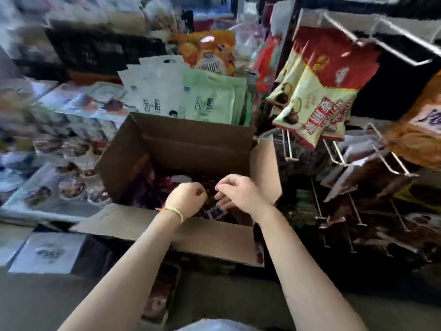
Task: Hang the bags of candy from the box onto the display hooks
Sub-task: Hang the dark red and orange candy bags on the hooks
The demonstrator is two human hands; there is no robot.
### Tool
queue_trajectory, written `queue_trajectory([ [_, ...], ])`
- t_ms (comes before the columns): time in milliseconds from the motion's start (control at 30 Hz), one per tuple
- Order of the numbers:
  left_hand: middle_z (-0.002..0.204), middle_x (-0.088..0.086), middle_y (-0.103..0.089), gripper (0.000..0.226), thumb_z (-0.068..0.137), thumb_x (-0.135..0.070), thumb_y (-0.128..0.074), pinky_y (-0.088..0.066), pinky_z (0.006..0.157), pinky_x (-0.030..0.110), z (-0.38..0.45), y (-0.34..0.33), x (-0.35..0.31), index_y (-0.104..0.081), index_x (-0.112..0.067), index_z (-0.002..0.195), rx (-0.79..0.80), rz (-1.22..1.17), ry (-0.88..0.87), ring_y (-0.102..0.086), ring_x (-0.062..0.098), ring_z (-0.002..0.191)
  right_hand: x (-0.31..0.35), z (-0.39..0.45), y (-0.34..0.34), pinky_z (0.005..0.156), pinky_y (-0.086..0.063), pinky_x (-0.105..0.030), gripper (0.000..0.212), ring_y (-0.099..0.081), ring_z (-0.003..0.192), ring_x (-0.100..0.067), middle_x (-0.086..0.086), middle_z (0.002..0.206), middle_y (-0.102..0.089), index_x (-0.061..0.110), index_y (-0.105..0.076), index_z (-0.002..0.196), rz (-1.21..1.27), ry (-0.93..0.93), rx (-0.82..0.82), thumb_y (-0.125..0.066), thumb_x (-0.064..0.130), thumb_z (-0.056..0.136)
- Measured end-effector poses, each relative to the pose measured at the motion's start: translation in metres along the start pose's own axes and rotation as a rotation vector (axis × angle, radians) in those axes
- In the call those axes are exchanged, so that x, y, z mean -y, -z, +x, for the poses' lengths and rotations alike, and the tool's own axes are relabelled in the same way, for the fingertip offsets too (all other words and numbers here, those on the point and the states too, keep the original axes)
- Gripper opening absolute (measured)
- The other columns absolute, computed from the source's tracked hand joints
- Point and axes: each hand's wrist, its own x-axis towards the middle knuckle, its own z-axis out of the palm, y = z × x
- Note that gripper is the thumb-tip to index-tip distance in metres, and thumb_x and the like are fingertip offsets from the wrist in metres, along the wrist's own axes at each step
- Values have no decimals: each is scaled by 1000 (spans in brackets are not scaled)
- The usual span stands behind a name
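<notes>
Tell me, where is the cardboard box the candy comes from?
In the head view the open cardboard box sits centre frame, directly under both hands, with pale green bags standing behind it and the display hooks to its right.

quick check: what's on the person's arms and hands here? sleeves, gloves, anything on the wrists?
Both forearms are bare up to the frame's edge, with no sleeves and no gloves. The left hand has a thin yellow-green band around its wrist, with a small reddish bit at its outer side. The right hand and its wrist carry nothing. No rings show, though blur limits detail.
</notes>
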Motion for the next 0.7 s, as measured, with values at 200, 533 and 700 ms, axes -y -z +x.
queue_trajectory([
  [200, 118, 13, -67, 33, 101, -38, -49, -50, 84, 36, 19, -8, 68, -69, -14, 108, 55, 245, 44, -64, 35, 107, -44, 58, -48, 84, -46, -34, 18, -59, 94, -23, -7, 102, -62, 12, -60, 108, -172, -299, -151, -60, 22, 93],
  [533, 120, 10, -68, 31, 100, -31, -47, -53, 88, 39, 62, -24, 71, -67, -15, 116, 241, 367, -50, -65, 32, 107, -89, 134, -107, 120, -24, -39, 51, -34, 146, -31, -14, 162, -30, 12, -31, 156, -890, -506, 409, -33, 30, 109],
  [700, 112, 10, -69, 29, 100, -28, -45, -47, 75, 35, 62, -26, 75, -69, -14, 108, 184, 373, -122, -66, 32, 100, -107, 141, -101, 117, -30, -36, 50, -36, 144, -32, -20, 160, -31, 2, -29, 155, -953, -608, 421, -29, 21, 108],
])
